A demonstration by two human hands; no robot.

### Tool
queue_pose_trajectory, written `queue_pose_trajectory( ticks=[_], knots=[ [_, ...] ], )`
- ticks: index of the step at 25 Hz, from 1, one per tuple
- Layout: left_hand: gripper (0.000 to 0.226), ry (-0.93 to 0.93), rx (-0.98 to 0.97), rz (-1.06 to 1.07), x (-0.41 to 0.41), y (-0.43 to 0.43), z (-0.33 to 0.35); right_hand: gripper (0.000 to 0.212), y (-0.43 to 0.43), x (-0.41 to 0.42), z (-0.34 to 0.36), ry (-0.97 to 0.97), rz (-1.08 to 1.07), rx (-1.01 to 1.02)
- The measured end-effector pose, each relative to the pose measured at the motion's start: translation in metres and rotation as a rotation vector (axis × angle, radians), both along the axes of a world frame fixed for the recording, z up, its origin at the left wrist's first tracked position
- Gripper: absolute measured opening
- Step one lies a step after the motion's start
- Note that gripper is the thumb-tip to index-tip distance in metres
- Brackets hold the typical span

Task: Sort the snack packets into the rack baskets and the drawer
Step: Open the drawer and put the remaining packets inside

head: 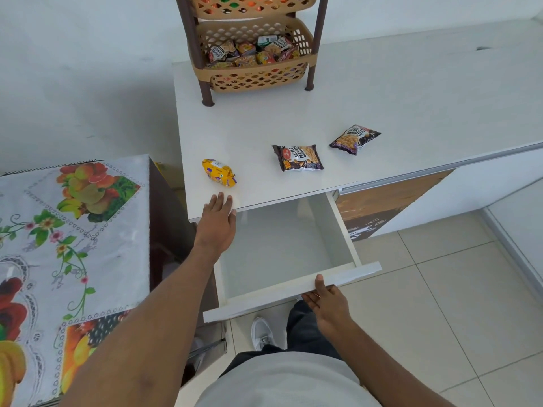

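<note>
Three snack packets lie on the white counter (pixel 382 92): a yellow packet (pixel 219 172) near the front left, a dark salted peanuts packet (pixel 298 158) in the middle, and a second peanuts packet (pixel 354 139) to its right. My left hand (pixel 216 221) reaches over the counter's front edge with straight fingers, just short of the yellow packet. My right hand (pixel 326 304) grips the front panel of the pulled-out white drawer (pixel 293 292), thumb on top. The drawer's inside looks bare. A tan rack (pixel 255 69) with brown posts stands at the back, its lower basket holding several packets.
A table with a fruit-print cloth (pixel 73 245) stands to the left, with a dark gap between it and the counter. Beige floor tiles (pixel 440 304) lie to the right of the drawer. My shoe (pixel 263 333) is under the drawer front.
</note>
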State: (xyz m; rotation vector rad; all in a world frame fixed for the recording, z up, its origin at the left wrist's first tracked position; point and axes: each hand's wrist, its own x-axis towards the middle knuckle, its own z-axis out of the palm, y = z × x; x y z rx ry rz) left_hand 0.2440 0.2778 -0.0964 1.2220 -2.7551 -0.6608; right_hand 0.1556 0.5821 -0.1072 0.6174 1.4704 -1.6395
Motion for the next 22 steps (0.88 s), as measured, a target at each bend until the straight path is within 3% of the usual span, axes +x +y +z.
queue_pose_trajectory(
  ticks=[3, 6, 9, 14, 18, 22],
  knots=[
    [0.053, -0.009, -0.027, -0.013, 0.002, 0.001, -0.003, 0.029, 0.009, -0.002, 0.012, 0.002, 0.135, 0.105],
    [0.055, -0.014, -0.039, -0.013, 0.002, 0.002, -0.006, 0.046, 0.016, -0.014, 0.042, 0.030, 0.727, 0.380],
    [0.055, -0.020, -0.062, 0.026, -0.004, 0.007, -0.013, 0.041, -0.005, -0.034, 0.070, 0.266, 1.189, 0.501],
    [0.054, -0.034, -0.118, 0.049, -0.006, 0.011, -0.023, 0.022, -0.107, -0.131, 0.100, 1.129, 1.118, 0.547],
    [0.052, 0.006, -0.135, 0.064, -0.006, 0.011, -0.028, 0.030, -0.201, -0.213, 0.120, 1.409, 1.098, 0.492],
    [0.057, 0.082, -0.126, 0.079, -0.004, 0.012, -0.032, 0.069, -0.268, -0.268, 0.113, 1.423, 1.615, 0.592]
  ],
)
